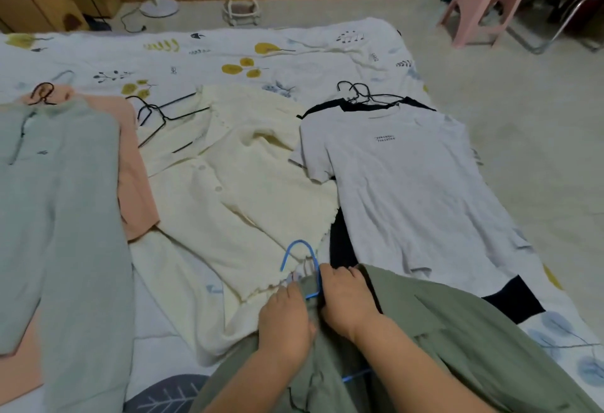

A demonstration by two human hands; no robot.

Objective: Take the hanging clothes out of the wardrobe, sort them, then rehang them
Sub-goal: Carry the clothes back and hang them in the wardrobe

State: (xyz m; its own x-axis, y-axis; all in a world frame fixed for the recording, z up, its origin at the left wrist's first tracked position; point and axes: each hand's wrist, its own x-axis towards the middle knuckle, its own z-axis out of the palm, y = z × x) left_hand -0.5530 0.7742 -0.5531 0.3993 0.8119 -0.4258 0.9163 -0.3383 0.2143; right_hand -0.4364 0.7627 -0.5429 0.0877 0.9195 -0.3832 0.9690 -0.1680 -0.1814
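Blue hanger [302,260] in green garment [451,324], near edge of bed [209,49].
Both hands on collar: left hand [286,318] fingers curled on cloth, right hand [343,295] gripping hanger neck; hook points away from person, twd cream cardigan [235,164].

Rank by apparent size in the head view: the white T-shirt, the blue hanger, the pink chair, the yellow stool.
1. white T-shirt, by far the largest.
2. pink chair, partly cut off by the frame.
3. and 4. blue hanger and yellow stool: unsure. The hanger is mostly hidden by the olive garment; the stool is far.
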